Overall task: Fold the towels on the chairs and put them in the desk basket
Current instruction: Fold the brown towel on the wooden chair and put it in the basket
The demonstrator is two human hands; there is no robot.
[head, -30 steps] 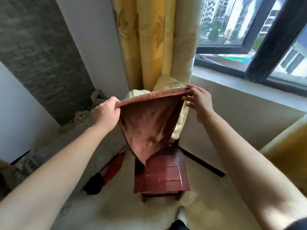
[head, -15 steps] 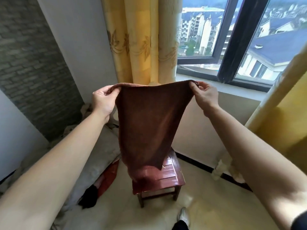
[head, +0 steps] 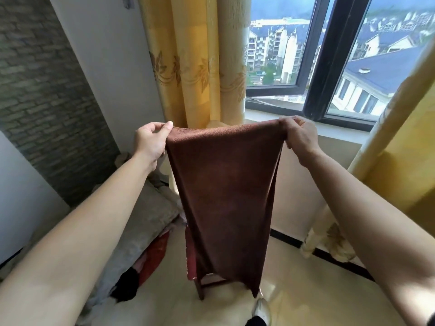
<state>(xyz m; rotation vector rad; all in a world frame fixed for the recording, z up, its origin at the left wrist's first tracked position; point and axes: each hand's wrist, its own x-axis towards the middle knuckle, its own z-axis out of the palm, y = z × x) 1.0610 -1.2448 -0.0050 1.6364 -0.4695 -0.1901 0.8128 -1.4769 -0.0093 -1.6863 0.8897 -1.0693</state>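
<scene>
A brown towel (head: 226, 196) hangs full length in front of me, stretched by its top edge. My left hand (head: 150, 142) pinches the upper left corner and my right hand (head: 299, 137) pinches the upper right corner. Both arms reach forward at chest height. Behind the towel stands a small red-brown wooden chair (head: 196, 267), mostly hidden, with only its left side and a leg showing. The towel's lower end hangs down in front of the chair. No basket or desk is in view.
Yellow curtains (head: 195, 62) hang behind the chair, with another curtain (head: 404, 142) at the right. A window (head: 329, 67) with a dark frame is ahead. A grey cushion (head: 141, 222) and red and black items (head: 150, 262) lie on the floor at the left. My shoe (head: 261, 311) shows below.
I have lifted the towel higher off the chair and it now hangs longer and straighter. The view has tilted upward toward the window.
</scene>
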